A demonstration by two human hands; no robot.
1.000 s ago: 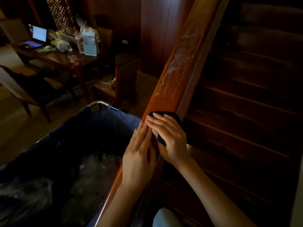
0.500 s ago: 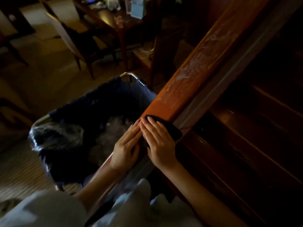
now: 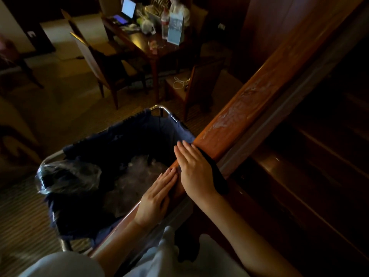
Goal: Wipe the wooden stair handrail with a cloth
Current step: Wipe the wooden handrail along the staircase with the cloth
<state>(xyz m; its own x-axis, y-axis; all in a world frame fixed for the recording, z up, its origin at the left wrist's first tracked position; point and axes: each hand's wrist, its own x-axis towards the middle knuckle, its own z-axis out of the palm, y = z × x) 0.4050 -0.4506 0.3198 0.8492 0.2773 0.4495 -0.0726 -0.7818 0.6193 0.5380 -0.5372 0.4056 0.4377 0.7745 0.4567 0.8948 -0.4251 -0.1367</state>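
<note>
Two hands rest on a wooden handrail (image 3: pixel 265 86), one pressing a dark cloth (image 3: pixel 216 176).
Nearest, the left hand (image 3: pixel 156 196) lies flat on the handrail's left edge, fingers straight and together. Just beyond it, the right hand (image 3: pixel 194 170) presses the cloth onto the handrail's top, fingers straight and close together. Pale smears (image 3: pixel 233 114) mark the wood farther up. A cart (image 3: pixel 157 107) with a dark blue bag stands left, and stairs (image 3: pixel 319 152) lie right. A far table (image 3: pixel 139 42) carries a laptop (image 3: pixel 127 9).
</note>
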